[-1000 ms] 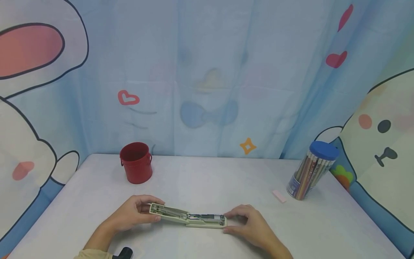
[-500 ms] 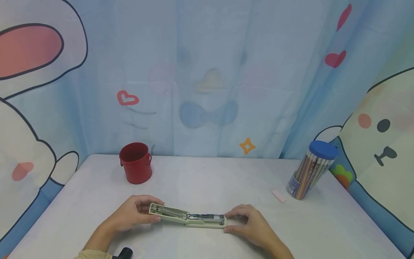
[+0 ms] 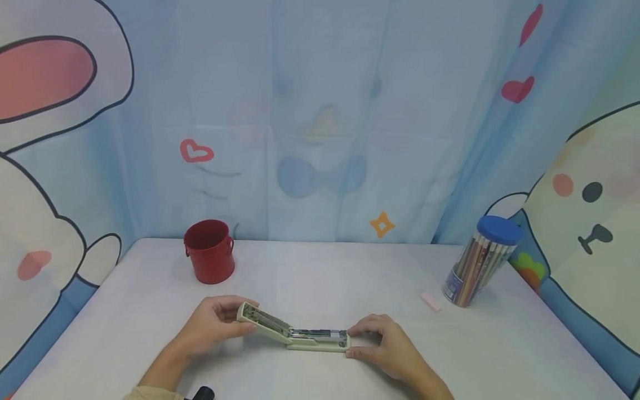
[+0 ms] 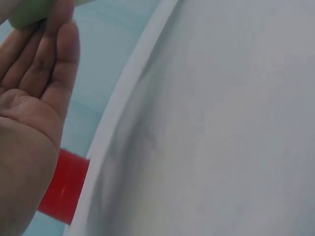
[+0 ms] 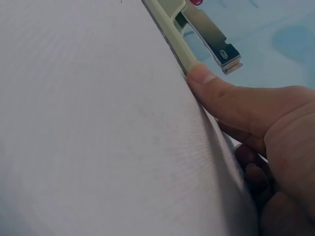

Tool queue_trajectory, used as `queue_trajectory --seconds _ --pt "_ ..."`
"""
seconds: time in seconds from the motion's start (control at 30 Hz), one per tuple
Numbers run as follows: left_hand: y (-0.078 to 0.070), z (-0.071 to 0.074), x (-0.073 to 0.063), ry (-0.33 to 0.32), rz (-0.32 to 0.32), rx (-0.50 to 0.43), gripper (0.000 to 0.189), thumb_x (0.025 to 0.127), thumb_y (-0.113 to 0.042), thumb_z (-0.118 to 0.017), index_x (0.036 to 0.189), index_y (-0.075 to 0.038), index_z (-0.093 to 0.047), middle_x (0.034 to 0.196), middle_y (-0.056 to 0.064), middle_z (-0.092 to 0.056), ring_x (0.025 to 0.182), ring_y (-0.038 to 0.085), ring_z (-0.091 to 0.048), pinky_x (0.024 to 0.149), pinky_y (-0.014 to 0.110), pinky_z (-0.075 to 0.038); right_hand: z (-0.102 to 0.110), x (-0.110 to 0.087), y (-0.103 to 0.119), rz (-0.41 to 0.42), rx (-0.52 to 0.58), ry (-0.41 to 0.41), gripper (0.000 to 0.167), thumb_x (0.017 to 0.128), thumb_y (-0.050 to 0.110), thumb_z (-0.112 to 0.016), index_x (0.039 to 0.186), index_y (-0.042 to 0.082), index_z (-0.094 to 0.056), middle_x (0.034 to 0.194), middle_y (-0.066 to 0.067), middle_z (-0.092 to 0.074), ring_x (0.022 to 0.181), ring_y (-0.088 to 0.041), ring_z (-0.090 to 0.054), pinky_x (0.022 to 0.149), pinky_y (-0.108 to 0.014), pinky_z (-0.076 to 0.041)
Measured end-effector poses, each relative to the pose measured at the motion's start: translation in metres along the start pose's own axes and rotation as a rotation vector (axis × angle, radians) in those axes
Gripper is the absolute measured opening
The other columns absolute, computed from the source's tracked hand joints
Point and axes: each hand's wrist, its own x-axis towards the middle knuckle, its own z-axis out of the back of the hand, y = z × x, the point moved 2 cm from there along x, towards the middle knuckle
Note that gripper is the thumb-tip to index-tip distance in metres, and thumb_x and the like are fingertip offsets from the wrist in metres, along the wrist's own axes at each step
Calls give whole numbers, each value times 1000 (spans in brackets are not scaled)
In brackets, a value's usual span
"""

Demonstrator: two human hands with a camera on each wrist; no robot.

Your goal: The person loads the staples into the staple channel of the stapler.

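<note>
A pale green stapler (image 3: 317, 348) lies spread out on the white table, its top arm swung far back to the left and tilted up, its metal magazine showing. My left hand (image 3: 212, 325) pinches the raised end of that arm between thumb and fingers. At the other end, my right hand (image 3: 382, 347) grips the base's tip with thumb in front and fingers behind. The right wrist view shows the thumb pressed on the base beside the metal magazine (image 5: 209, 34). In the left wrist view, only a green bit of the stapler (image 4: 29, 12) shows above the fingers.
A red bucket (image 3: 210, 261) stands at the back left of the table (image 3: 320, 278). At the right is a clear tub of pencils (image 3: 480, 266) with a blue lid. A small pink strip (image 3: 431, 302) lies near it. A patterned blue curtain (image 3: 320, 83) hangs behind.
My left hand has moved slightly up and right, lifting the stapler's top arm to a steeper tilt. My right hand and the base have stayed in place.
</note>
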Motion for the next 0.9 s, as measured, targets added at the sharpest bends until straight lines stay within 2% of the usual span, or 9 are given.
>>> queue_trajectory --seconds 0.1,0.23,0.33,0.53,0.7,0.77,0.9 --pt "-3 -6 4 -27 -30 3 43 83 -7 -83 120 9 -68 108 16 -72 94 22 -71 80 29 -56 2 0 1 -4 6 2 31 68 45 -89 93 32 -77 96 23 -65 103 -14 -56 97 -49 -46" --pt "-8 -15 10 -67 -77 48 37 82 -10 -84 115 1 -73 106 9 -74 101 22 -68 91 31 -52 4 0 2 -10 20 6 31 69 44 -90 93 30 -76 97 21 -66 103 -16 -56 98 -51 -45" --pt "-11 -23 13 -81 -118 43 36 80 -8 -85 114 -1 -74 103 7 -75 103 23 -68 96 34 -50 4 -1 3 -2 26 3 30 69 43 -90 93 30 -77 97 20 -66 103 -16 -56 97 -50 -45" --pt "-14 -42 22 -71 -165 -40 41 80 -3 -84 119 0 -71 108 8 -73 101 24 -69 92 36 -54 1 -2 3 5 21 5 30 70 45 -89 93 31 -76 96 22 -66 103 -15 -56 97 -47 -45" --pt "-15 -59 31 -57 -209 -61 43 80 -1 -83 121 0 -71 110 10 -73 100 25 -69 91 38 -54 0 -1 2 -4 25 10 30 70 45 -89 93 32 -76 97 23 -66 103 -15 -55 97 -47 -45" --pt "-17 -67 35 -57 -206 -36 43 79 -3 -85 120 -3 -73 109 8 -73 98 24 -69 90 39 -54 0 -1 2 -9 30 11 30 70 45 -89 93 32 -76 97 22 -66 103 -15 -55 97 -48 -45" --pt "-22 -86 43 -41 -187 98 37 78 -19 -89 113 -17 -78 106 -5 -75 97 17 -69 89 37 -54 0 -1 2 -4 29 10 30 70 46 -89 93 32 -76 97 22 -66 103 -15 -55 97 -49 -44"
